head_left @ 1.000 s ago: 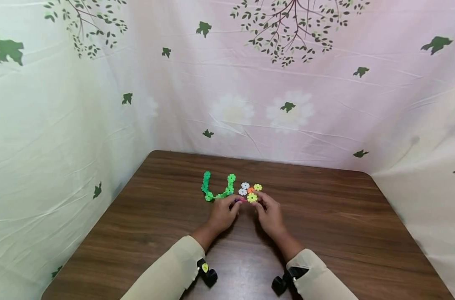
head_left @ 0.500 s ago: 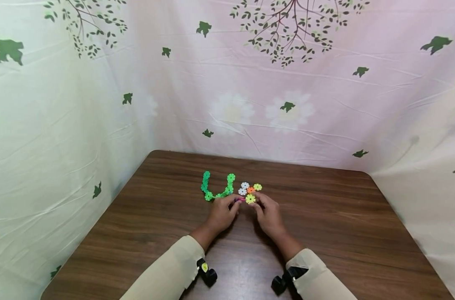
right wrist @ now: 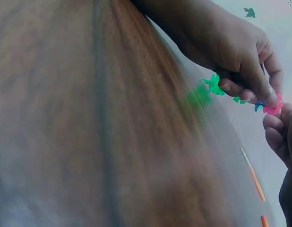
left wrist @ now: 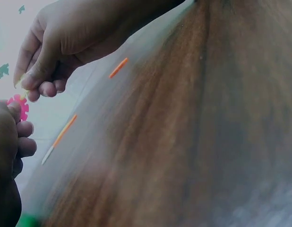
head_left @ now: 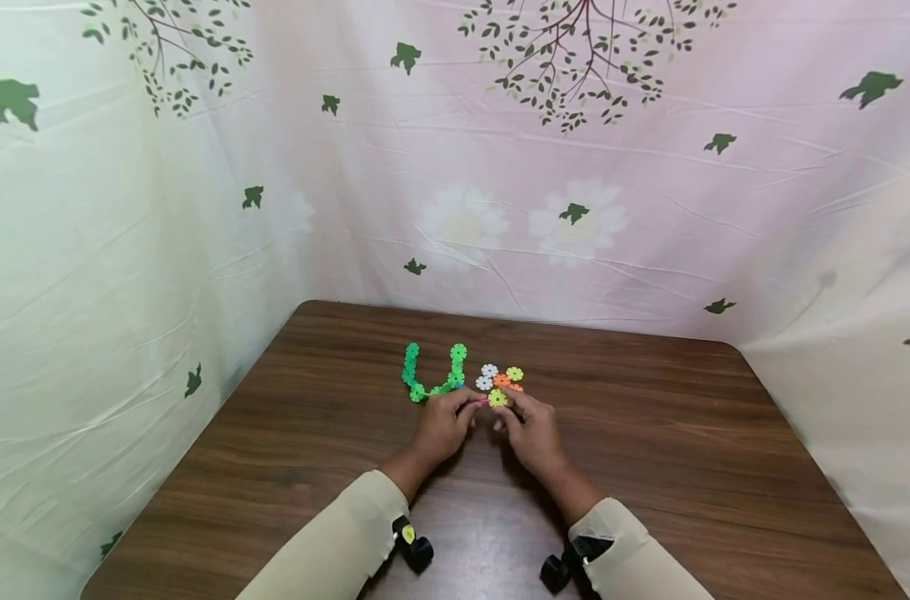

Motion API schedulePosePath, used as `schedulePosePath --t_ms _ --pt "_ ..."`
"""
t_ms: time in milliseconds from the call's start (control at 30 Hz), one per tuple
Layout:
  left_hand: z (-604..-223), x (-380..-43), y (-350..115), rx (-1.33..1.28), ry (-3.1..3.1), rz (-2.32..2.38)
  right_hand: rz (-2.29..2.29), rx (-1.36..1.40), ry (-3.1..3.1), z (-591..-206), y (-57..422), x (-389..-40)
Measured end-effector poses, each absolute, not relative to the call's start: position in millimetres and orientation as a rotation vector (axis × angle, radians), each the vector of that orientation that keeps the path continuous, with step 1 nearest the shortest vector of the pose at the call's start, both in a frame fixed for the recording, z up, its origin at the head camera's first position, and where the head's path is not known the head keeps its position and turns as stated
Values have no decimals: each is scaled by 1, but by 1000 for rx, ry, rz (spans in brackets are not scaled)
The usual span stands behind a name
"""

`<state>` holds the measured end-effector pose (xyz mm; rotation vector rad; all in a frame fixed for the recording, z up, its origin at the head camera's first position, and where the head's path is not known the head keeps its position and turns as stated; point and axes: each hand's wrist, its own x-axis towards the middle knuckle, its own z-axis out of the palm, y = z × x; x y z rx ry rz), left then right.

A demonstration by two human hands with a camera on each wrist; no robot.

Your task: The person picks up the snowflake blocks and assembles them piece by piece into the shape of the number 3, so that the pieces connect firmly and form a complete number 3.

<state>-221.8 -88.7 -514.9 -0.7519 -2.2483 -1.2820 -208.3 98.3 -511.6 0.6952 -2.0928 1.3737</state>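
My left hand (head_left: pixel 442 425) pinches a pink notched disc (left wrist: pixel 24 108), a flower-shaped interlocking piece. Thumb and fingers of my right hand (head_left: pixel 533 432) hold a yellow notched disc (head_left: pixel 497 399) at the pink disc's edge. The two discs touch; how deep their slots sit is too small to tell. A U-shaped chain of green discs (head_left: pixel 411 373) lies just beyond my left hand. In the right wrist view a blue disc (right wrist: pixel 258 107) shows between the green pieces and the pink one. My left fingers hide part of the chain.
Past my right hand lie loose discs: white discs (head_left: pixel 488 370), orange discs (head_left: pixel 502 380) and another yellow disc (head_left: pixel 514 373). The brown wooden table (head_left: pixel 687 442) reaches to a printed cloth backdrop (head_left: pixel 650 267) behind and at the sides.
My right hand has moved slightly left, bringing the yellow disc closer to the pink one. The chain's right arm has shifted a little left. Another orange disc shows beside my right fingers.
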Motion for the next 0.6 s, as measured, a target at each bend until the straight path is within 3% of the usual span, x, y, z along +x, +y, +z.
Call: schedulePosePath --t_ms 600 --pt "-512 -222 -87 -728 -2248 -1357 1727 583 -2130 -505 98 -203"
